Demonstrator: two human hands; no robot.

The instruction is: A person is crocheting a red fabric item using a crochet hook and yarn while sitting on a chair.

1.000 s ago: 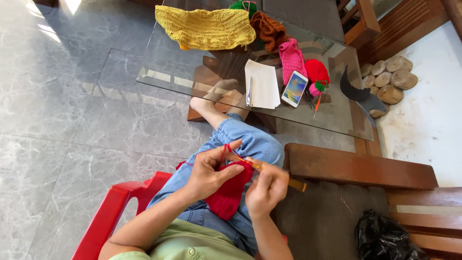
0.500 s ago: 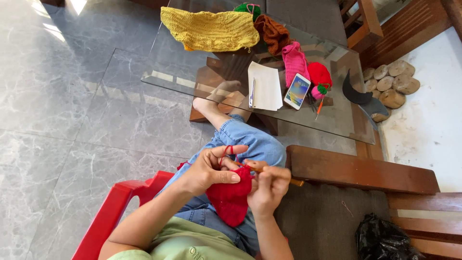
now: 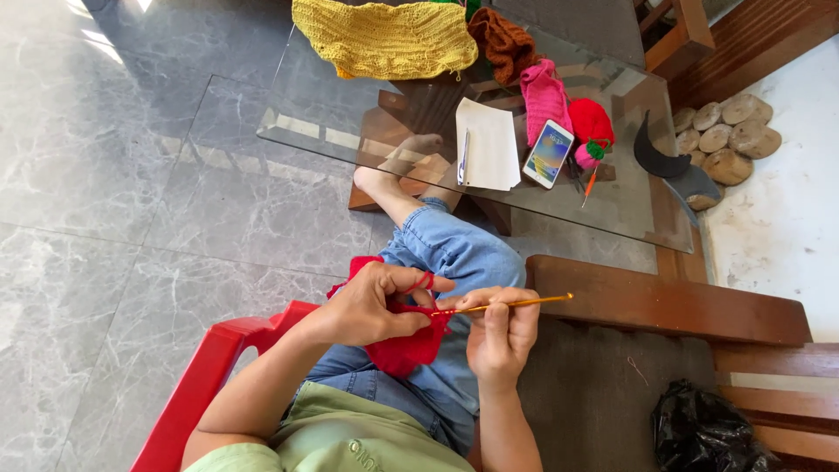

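I sit on a red plastic chair (image 3: 210, 367) in blue jeans. My left hand (image 3: 371, 306) pinches a red crocheted piece (image 3: 404, 348) over my lap, with red yarn looped around its forefinger. My right hand (image 3: 500, 330) grips a thin orange crochet hook (image 3: 511, 304), held nearly level, its tip at the edge of the red piece between the two hands.
A glass-topped table (image 3: 288, 131) ahead carries yellow (image 3: 384, 37), brown (image 3: 502, 39) and pink (image 3: 544, 98) knitted pieces, red yarn (image 3: 591, 122), white paper with a pen (image 3: 488, 144) and a phone (image 3: 549, 154). A wooden bench (image 3: 664, 301), round stones (image 3: 725, 131) and a black bag (image 3: 703, 433) lie right.
My hands have shifted slightly lower in view and the hook now points out to the right, its shaft fully visible. The red piece stays between my hands.
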